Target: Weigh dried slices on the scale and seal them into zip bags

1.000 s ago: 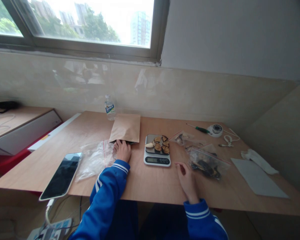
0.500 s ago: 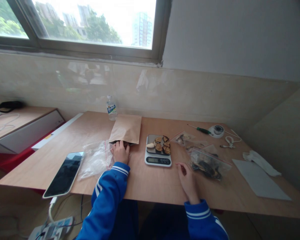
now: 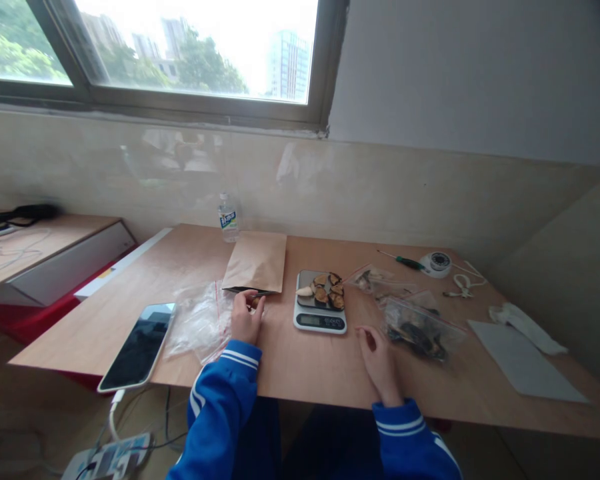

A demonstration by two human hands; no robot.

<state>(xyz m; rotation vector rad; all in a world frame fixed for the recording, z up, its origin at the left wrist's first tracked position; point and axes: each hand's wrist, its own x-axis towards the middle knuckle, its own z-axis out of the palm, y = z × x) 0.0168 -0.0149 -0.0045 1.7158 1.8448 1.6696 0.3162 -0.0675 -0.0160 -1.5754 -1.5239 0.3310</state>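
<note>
In front of the open mouth of a brown kraft paper bag is my left hand, its fingers curled in a pinch. Something small and brownish shows between them, too small to make out. A white kitchen scale stands between my hands, its display lit. On its plate lie several dried dark-rimmed slices and one pale tapered piece. My right hand rests on the table right of the scale, thumb and fingers closed with nothing visible in them. Beside it lies a zip bag of dark dried pieces.
Clear plastic bags and a phone lie at the left. A water bottle stands behind the paper bag. Back right are a screwdriver, a white camera and a cable. A white sheet lies far right.
My left hand has drawn back out of the paper bag's mouth toward me, its fingers now pinched. My right hand stays in place. The view has shifted slightly.
</note>
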